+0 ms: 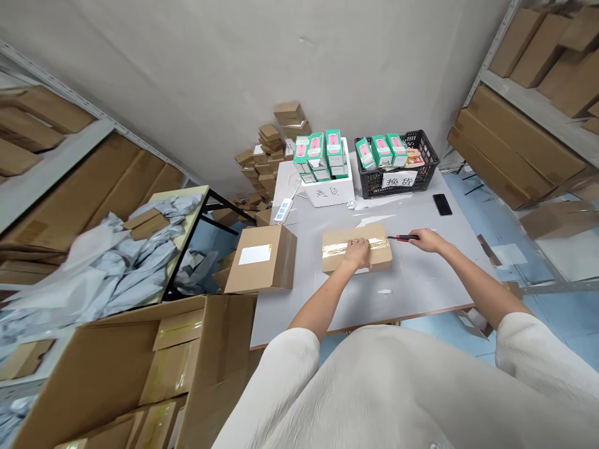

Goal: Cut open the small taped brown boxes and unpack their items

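Grey worktop [421, 280] at frame centre: left hand [356, 252] presses flat on the taped carton [356, 248], right hand [427, 239] grips a red-handled utility knife [402, 237] at its still-sealed seam.

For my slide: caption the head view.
Left hand steadies a taped box; right hand holds a cutter.

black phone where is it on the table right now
In the head view the black phone lies flat on the grey table, toward its right side, just in front of the black basket and beyond the right hand.
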`<state>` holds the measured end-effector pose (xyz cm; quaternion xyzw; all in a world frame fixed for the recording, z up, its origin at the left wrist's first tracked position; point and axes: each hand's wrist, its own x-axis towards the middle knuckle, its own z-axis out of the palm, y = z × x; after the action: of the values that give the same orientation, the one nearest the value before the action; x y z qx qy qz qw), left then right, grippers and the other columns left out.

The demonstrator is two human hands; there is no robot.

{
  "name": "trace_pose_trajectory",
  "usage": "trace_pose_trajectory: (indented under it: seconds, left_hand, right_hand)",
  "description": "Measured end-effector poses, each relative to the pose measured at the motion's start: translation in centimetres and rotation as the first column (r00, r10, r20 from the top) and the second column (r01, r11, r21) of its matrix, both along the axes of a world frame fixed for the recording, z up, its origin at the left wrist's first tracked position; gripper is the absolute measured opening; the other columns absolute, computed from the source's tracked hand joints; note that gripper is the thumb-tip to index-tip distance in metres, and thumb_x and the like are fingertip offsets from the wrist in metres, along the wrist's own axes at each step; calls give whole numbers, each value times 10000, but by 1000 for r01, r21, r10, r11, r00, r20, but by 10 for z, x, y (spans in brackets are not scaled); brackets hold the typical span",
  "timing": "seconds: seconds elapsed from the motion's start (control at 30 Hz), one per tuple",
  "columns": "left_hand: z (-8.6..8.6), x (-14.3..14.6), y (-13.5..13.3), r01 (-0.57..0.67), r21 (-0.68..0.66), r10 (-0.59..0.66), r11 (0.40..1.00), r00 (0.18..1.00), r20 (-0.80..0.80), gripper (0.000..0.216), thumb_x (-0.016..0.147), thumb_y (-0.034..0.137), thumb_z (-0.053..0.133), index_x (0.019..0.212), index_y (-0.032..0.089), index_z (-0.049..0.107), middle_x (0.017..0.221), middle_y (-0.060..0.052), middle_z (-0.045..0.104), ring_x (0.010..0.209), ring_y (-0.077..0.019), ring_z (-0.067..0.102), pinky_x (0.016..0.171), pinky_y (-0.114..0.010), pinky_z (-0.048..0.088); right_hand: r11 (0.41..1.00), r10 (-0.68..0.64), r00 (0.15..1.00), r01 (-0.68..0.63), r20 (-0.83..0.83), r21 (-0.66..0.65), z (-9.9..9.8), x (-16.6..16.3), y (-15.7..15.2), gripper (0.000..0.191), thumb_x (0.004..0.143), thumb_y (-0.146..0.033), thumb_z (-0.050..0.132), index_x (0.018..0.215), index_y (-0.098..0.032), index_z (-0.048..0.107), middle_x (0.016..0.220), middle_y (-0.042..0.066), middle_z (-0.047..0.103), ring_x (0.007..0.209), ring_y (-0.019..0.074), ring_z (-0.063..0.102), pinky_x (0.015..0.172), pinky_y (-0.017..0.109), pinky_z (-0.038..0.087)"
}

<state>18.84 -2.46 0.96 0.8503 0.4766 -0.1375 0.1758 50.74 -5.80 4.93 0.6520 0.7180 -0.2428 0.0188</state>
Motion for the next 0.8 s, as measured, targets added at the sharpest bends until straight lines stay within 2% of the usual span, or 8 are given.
trace_pose_trajectory:
  seconds: [0.23, 0.43, 0.57, 0.8]
  left_hand:
    - [-12, -3, -5, -14, 39, 12, 999, 999, 31, 1035, 624, 498, 1029, 1472, 259, 484, 1489, -174, 559, 1453, -393, 511, 1249, -507, 282]
    - [-13, -8, -13, -27, 61, 23, 998, 997, 70, 878, 698, 447, 1004, 1414, 244, 539, 1459, -173, 530, 1306, -380, 618, 1262, -523, 238]
    - [-9, -11, -16, -29, 69, 23, 997, 997, 79, 852, 714, 435, 994, 1416, 275, 538, 1429, -149, 539, 1290, -377, 621, 1265, -537, 241]
    - [2, -22, -16, -4, 61, 0, 998, 998, 56, 840, 709, 435, 986, 1406, 271, 547, 1421, -143, 559, 1197, -350, 677, 1284, -531, 235]
  right_hand:
    - [1000, -12, 994, 12, -108, -3, -16, -1, 7, 322, 1011, -416, 587, 1187, -239, 790, 994, 70, 806, 864, 243, 685, 684, 291, 405]
    - [999, 24, 975, -30, -223, -25, -25, 6, 12, 354, 983, -451, 611, 1201, -249, 803, 1008, 52, 811, 854, 235, 681, 728, 301, 444]
    - [995, 25, 980, -42, -196, -85, -27, 6, 19, 350, 970, -469, 629, 1189, -270, 817, 973, 40, 802, 837, 232, 673, 717, 299, 438]
    - [984, 105, 986, -122, -126, -133, -25, -12, 38, 315, 942, -427, 639, 1123, -239, 814, 896, 54, 768, 808, 225, 640, 702, 299, 419]
